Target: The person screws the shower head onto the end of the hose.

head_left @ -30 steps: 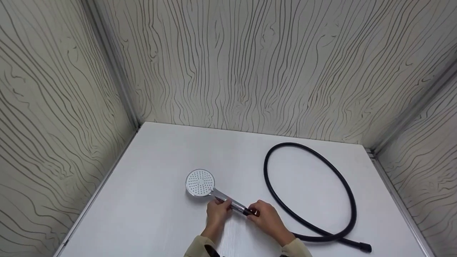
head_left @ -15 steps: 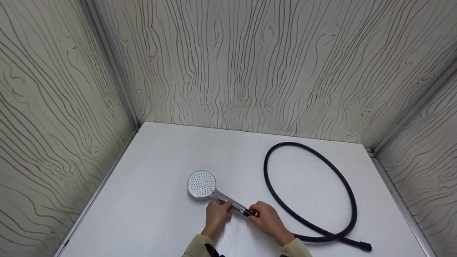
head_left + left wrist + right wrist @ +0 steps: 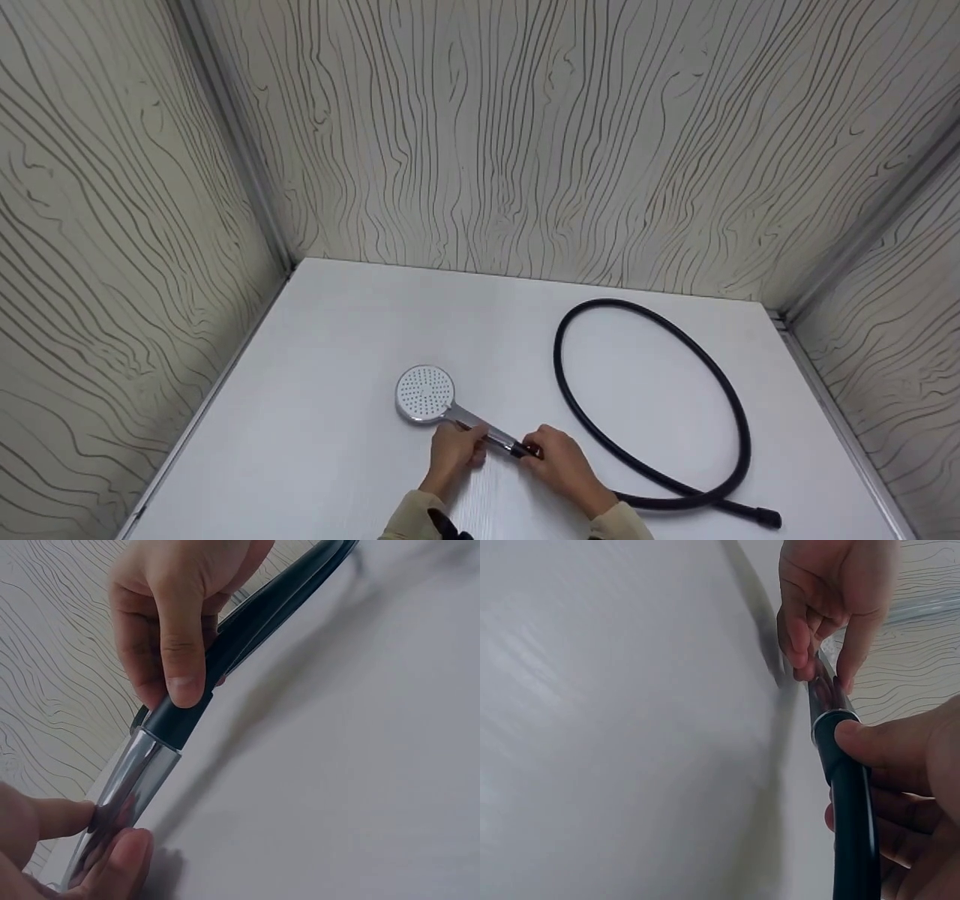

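Note:
A handheld shower head (image 3: 424,393) with a round, white, dotted face and a chrome handle (image 3: 142,765) is held just over the table. My left hand (image 3: 451,454) pinches the handle between thumb and fingers. At the handle's lower end, my right hand (image 3: 561,459) grips the black collar (image 3: 178,722) of a shower hose (image 3: 853,832). In both wrist views the collar meets the chrome end, with only a thin rim showing between them. How far it is threaded on cannot be seen.
The black hose (image 3: 739,420) lies in a large loop on the right of the white table (image 3: 337,322). Its other end (image 3: 766,517) rests near the front right. Wood-grain patterned panels (image 3: 480,150) enclose the table at the back and both sides.
The shower head's round end has shifted slightly right and toward me, tipping lower. Both hands keep their holds on handle and collar; the hose loop stays nearly where it was.

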The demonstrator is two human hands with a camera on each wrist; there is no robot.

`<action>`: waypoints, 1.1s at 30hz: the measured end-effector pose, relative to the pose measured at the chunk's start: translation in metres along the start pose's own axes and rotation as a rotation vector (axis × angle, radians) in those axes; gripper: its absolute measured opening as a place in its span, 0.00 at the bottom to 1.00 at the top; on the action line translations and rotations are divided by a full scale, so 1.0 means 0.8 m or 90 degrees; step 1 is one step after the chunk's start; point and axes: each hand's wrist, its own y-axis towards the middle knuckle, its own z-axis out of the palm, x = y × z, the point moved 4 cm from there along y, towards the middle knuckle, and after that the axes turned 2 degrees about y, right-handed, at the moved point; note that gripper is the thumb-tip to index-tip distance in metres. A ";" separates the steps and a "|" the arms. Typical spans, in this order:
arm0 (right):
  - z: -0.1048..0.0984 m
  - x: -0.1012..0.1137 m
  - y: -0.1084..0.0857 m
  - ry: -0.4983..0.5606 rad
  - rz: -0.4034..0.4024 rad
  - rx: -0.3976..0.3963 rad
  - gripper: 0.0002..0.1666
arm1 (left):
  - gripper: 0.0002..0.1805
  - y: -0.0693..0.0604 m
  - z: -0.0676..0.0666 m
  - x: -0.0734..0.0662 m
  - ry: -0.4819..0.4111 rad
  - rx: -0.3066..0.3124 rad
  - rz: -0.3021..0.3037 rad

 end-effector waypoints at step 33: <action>0.007 -0.009 -0.001 0.010 0.005 0.012 0.06 | 0.15 0.002 -0.018 -0.003 0.134 0.032 0.041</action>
